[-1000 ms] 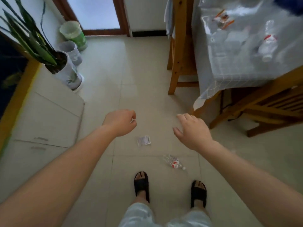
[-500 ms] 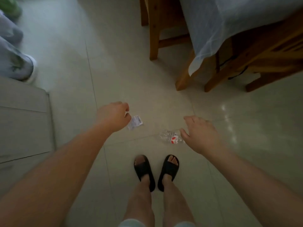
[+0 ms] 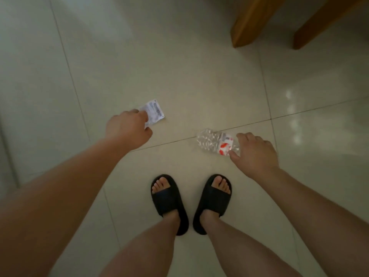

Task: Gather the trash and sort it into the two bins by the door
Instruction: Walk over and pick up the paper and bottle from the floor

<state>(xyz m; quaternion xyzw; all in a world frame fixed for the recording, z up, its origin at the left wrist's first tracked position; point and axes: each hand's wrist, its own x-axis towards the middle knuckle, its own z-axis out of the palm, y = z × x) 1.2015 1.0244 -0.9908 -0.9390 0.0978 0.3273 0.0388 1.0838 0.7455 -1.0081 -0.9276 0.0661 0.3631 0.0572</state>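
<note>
A small white wrapper (image 3: 154, 111) with printed text lies flat on the tiled floor. My left hand (image 3: 127, 127) is down at it, fingers curled over its lower left corner. A crushed clear plastic bottle (image 3: 212, 142) with a red and white label lies on its side to the right, across a tile joint. My right hand (image 3: 254, 154) is at its right end, thumb on the near side and fingers on the far side. That end of the bottle is hidden by my hand. The two bins are out of view.
My feet in black slippers (image 3: 169, 202) stand close behind the trash. Two wooden furniture legs (image 3: 251, 23) come down at the top right. The pale edge of a low cabinet (image 3: 8, 156) runs along the far left.
I have bent lower and the view has tipped down; the plant, bins and table have left the frame. Both hands have dropped to the floor, left onto the wrapper, right onto the bottle.
</note>
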